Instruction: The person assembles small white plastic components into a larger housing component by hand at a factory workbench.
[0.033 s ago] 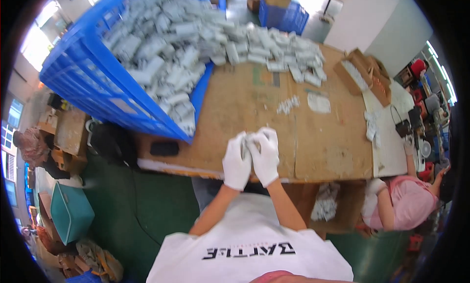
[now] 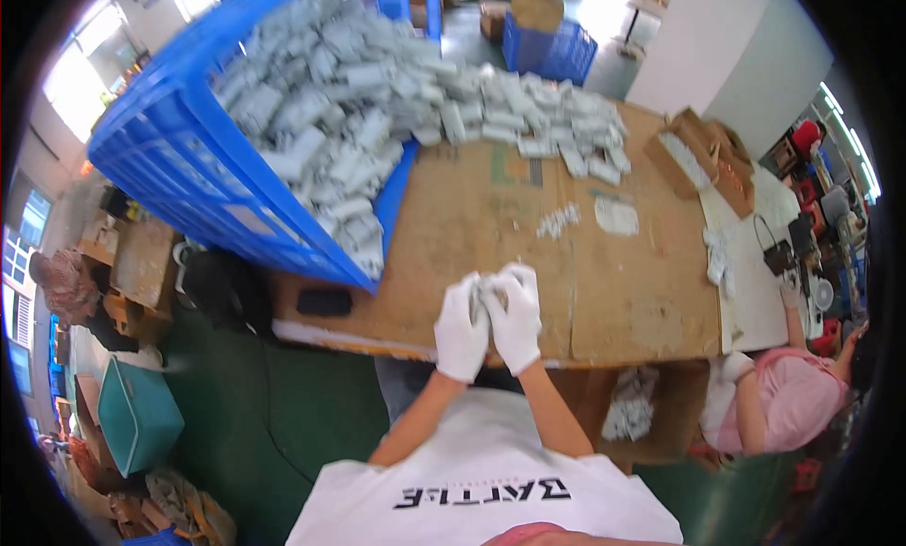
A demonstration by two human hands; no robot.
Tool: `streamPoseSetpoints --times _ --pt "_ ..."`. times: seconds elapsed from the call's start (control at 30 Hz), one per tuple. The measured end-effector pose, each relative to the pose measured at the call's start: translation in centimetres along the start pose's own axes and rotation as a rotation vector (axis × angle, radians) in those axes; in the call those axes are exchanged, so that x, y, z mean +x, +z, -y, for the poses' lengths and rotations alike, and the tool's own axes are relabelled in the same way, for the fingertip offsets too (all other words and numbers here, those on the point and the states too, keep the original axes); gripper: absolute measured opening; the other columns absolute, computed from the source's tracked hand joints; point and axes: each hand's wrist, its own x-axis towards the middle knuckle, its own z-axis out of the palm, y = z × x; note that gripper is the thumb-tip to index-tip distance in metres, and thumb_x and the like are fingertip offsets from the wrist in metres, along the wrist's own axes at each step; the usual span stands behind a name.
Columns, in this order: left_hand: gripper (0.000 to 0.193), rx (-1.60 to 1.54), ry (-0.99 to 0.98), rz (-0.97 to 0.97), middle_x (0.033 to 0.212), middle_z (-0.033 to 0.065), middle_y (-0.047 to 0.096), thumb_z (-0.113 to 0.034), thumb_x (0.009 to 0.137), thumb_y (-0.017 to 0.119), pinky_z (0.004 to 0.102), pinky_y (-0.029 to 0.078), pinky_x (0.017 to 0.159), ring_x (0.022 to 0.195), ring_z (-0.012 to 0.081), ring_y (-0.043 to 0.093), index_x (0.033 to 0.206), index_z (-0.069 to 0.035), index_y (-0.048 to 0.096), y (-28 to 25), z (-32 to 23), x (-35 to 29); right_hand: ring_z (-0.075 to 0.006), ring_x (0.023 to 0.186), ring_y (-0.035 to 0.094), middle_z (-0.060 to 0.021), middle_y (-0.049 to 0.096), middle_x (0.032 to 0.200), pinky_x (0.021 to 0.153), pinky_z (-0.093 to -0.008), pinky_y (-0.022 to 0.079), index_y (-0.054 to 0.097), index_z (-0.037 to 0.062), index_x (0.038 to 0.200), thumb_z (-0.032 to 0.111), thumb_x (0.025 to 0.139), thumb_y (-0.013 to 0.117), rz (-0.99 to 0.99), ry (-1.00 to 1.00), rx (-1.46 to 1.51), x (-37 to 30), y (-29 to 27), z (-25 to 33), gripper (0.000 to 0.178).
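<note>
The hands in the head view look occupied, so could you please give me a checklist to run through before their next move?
1. Left hand gloved: ok.
2. Right hand gloved: ok.
3. Condition of the grey part between the hands: cannot tell, mostly hidden.
4. Small white pieces apart from the hands: ok, on the cardboard beyond them.
5. White parts all inside the blue crate: not ok, many lie outside it.

The left head-worn fisheye looks down and forward. It faces the cardboard-covered tabletop (image 2: pixel 462 211) widely, from near above.
</note>
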Motion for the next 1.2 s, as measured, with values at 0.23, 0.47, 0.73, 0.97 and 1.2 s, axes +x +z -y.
streamPoseSetpoints --times 0.23,0.47,0.73,0.97,1.2 --pt "0.034 0.028 0.073 0.034 0.103 0.013 0.067 -0.002 0.084 0.068 0.036 0.054 0.079 0.091 0.0293 0.069 0.117 -0.006 0.064 -0.2 0.2 0.1 -0.0176 0.114 0.061 -0.0149 0.063 0.128 0.096 -0.0315 0.05 0.05 -0.0037 0.137 0.005 0.101 0.05 0.388 0.498 0.818 0.8 -2.1 -0.6 0.037" --pt "0.03 -0.016 0.058 0.028 0.099 0.0134 0.067 -0.003 0.085 0.066 0.0393 0.054 0.075 0.091 0.0336 0.067 0.115 -0.009 0.064 -0.2 0.3 0.7 -0.0157 0.104 0.064 -0.0128 0.067 0.121 0.089 -0.0282 0.051 0.057 -0.0047 0.128 0.008 0.102 0.05 0.361 0.471 0.757 1.0 -1.9 -1.0 0.03" --pt "0.022 0.077 -0.004 0.079 0.098 0.014 0.066 -0.009 0.084 0.064 0.0425 0.053 0.075 0.09 0.0358 0.066 0.106 -0.009 0.064 0.1 1.0 0.5 -0.0129 0.096 0.064 -0.0068 0.071 0.108 0.085 -0.0261 0.05 0.064 -0.0045 0.118 0.005 0.096 0.054 0.412 0.335 0.492 0.7 -2.3 -0.7 0.026" --pt "0.02 0.098 0.022 0.074 0.09 0.0138 0.065 -0.008 0.083 0.065 0.0407 0.052 0.07 0.082 0.0345 0.066 0.102 -0.008 0.066 0.6 0.7 -0.2 -0.0142 0.106 0.062 -0.0092 0.068 0.117 0.094 -0.0271 0.047 0.062 -0.0021 0.119 0.002 0.095 0.05 0.339 0.483 0.77 0.1 -2.2 -0.2 0.027" --pt "0.027 0.097 0.041 0.076 0.099 0.0139 0.069 -0.01 0.084 0.066 0.0384 0.055 0.076 0.09 0.0326 0.068 0.111 -0.007 0.065 0.4 0.5 0.4 -0.0172 0.106 0.065 -0.0136 0.069 0.118 0.095 -0.0294 0.049 0.059 -0.0054 0.123 0.0 0.095 0.049 0.293 0.35 0.544 -0.1 -2.0 -0.6 0.03"
